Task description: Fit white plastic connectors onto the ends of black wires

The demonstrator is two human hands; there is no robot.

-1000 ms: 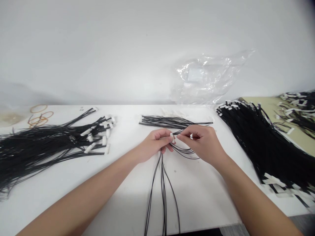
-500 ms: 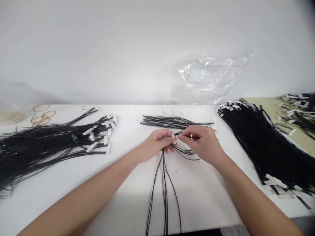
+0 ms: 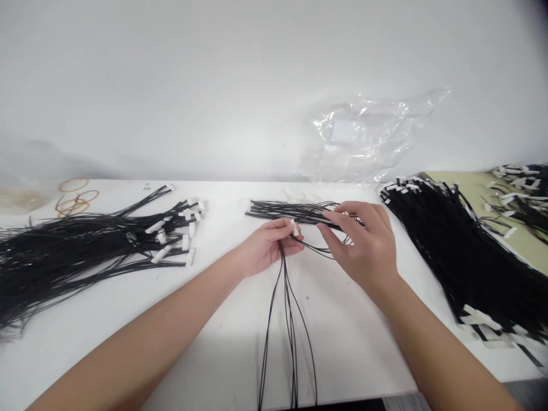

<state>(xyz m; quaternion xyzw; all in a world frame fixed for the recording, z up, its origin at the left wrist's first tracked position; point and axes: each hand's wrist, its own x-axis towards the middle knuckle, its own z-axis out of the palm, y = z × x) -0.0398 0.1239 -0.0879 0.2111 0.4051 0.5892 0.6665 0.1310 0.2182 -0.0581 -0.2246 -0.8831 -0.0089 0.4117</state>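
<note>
Between the thumb and fingers of my left hand (image 3: 268, 245) sits a small white connector (image 3: 295, 227). Thin black wires (image 3: 287, 319) hang from that hand down past the table's front edge, and others loop right from it toward my right hand (image 3: 363, 240). The right hand's thumb and fingers are spread, with nothing visibly gripped between them. Behind both hands lies a flat bundle of black cables (image 3: 291, 211) with white ends, its right part hidden by my right hand.
A large heap of black cables with white connectors (image 3: 128, 240) lies at left, near orange rubber bands (image 3: 75, 200). Another thick bundle (image 3: 462, 257) lies at right, beside a yellowish surface (image 3: 462, 188) with more cables. A clear plastic bag (image 3: 368, 137) rests against the white wall.
My right hand has opened and drawn away from the white connector, its fingers now spread to the right. The left hand has shifted slightly left and up, still holding the connector.
</note>
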